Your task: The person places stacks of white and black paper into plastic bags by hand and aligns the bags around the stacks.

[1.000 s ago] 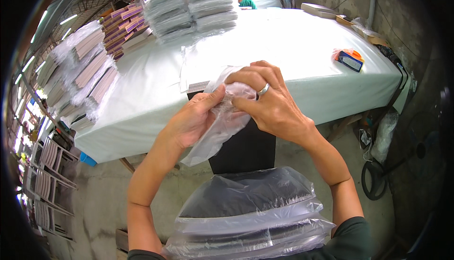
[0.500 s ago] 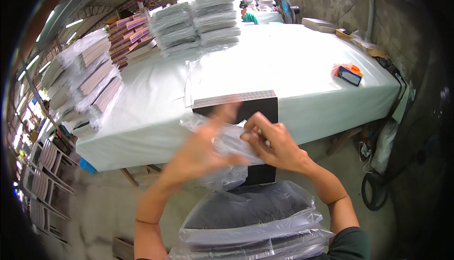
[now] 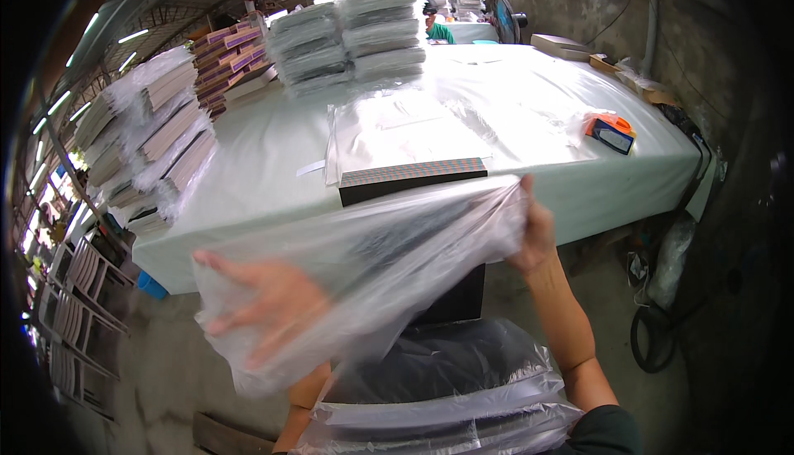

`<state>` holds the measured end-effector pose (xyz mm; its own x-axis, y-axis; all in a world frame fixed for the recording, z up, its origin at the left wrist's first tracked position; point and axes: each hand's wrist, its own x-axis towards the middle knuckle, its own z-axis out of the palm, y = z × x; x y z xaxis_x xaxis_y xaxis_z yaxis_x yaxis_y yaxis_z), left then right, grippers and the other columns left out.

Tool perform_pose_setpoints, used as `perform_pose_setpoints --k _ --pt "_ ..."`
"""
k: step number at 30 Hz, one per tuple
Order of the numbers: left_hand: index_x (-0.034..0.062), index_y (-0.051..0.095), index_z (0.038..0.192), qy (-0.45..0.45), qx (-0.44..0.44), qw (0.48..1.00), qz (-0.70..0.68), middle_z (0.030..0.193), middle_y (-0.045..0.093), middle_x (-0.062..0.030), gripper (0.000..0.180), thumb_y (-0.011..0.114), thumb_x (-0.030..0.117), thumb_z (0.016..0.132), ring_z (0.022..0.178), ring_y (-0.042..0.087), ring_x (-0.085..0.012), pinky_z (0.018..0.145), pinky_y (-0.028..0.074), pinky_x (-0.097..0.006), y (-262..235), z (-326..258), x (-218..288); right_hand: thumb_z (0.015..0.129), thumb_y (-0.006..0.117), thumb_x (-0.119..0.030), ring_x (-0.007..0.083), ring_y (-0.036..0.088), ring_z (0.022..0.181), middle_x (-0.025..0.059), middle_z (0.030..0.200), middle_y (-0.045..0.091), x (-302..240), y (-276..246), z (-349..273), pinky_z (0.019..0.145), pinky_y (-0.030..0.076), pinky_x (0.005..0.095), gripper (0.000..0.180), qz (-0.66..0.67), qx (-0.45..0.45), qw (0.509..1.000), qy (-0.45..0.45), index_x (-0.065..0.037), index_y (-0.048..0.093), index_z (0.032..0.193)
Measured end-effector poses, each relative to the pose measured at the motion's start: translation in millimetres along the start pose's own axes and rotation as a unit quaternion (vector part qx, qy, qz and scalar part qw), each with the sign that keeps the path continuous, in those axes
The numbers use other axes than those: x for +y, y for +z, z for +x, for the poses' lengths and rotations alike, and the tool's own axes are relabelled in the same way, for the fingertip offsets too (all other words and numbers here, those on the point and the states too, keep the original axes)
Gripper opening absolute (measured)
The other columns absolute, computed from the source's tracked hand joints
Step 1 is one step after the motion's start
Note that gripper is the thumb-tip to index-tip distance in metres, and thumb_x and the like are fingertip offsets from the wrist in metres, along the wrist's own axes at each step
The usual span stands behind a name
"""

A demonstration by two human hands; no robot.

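A clear plastic bag (image 3: 356,248) is stretched slantwise in front of me, over the table's front edge. My left hand (image 3: 269,298) is inside it, seen through the film with the fingers spread, slightly blurred. Gathered at the bag's other end, the film is pinched in my right hand (image 3: 533,232). Behind the bag a stack of thin dark sheets or boards (image 3: 413,175) with striped edges lies at the table edge. Against my body, below, are dark bundles (image 3: 447,372) wrapped in clear plastic. A black panel (image 3: 459,298) shows partly beneath the bag.
The table (image 3: 248,153) has a pale cover. Clear bags (image 3: 397,128) lie flat behind the stack. A blue box with an orange item (image 3: 612,132) sits right. Wrapped stacks (image 3: 343,37) and purple-brown cartons (image 3: 231,58) stand far left. Another person's green sleeve (image 3: 440,33) shows behind.
The crumpled bag has been drawn out wide. My left hand has moved left and down and is now inside the bag; my right hand has shifted right, holding its end.
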<state>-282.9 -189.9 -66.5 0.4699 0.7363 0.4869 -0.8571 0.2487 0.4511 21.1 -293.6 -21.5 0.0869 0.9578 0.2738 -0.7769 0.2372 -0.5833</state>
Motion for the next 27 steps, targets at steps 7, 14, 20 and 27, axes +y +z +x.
perform_pose_setpoints --k 7,14,20,27 --pt "-0.0019 0.061 0.099 -0.033 -0.029 0.999 0.011 0.084 0.063 -0.0065 0.029 0.053 0.023 0.088 0.074 0.056 -0.0118 0.071 0.045 -0.025 -18 -1 -3 0.073 0.072 -0.018 0.0167 0.058 0.075 0.0098 0.087 0.061 44 -50 11 0.067 0.049 0.0302 0.043 -0.295 -0.632 0.658 0.283 0.003 0.056 0.108" --pt "-0.0041 0.060 0.105 -0.226 0.019 0.855 0.466 0.087 0.064 -0.0061 0.026 0.054 0.014 0.087 0.070 0.054 -0.0079 0.064 0.043 -0.022 -57 31 -25 0.068 0.074 -0.010 0.0185 0.057 0.074 0.0099 0.091 0.058 -20 -65 -14 0.062 0.048 0.0343 0.041 -0.539 -0.179 0.805 0.169 0.000 0.057 0.104" --pt "0.0019 0.040 0.132 0.043 0.101 0.779 0.617 0.106 0.064 -0.0102 0.045 0.044 -0.001 0.087 0.057 0.040 -0.0018 0.051 0.035 -0.017 -45 49 -69 0.069 0.073 -0.013 0.0254 0.053 0.064 0.0134 0.089 0.056 -11 -77 28 0.062 0.047 0.0380 0.058 -0.763 0.127 0.613 -0.164 -0.006 0.050 0.121" --pt "0.0082 0.040 0.132 0.149 0.153 0.644 0.735 0.109 0.064 -0.0056 0.053 0.044 -0.006 0.081 0.054 0.034 -0.0038 0.049 0.036 -0.019 -22 58 -73 0.074 0.061 -0.001 0.0367 0.055 0.071 0.0209 0.096 0.049 14 -78 17 0.063 0.046 0.0426 0.065 -0.857 0.162 0.452 -0.188 -0.005 0.035 0.133"
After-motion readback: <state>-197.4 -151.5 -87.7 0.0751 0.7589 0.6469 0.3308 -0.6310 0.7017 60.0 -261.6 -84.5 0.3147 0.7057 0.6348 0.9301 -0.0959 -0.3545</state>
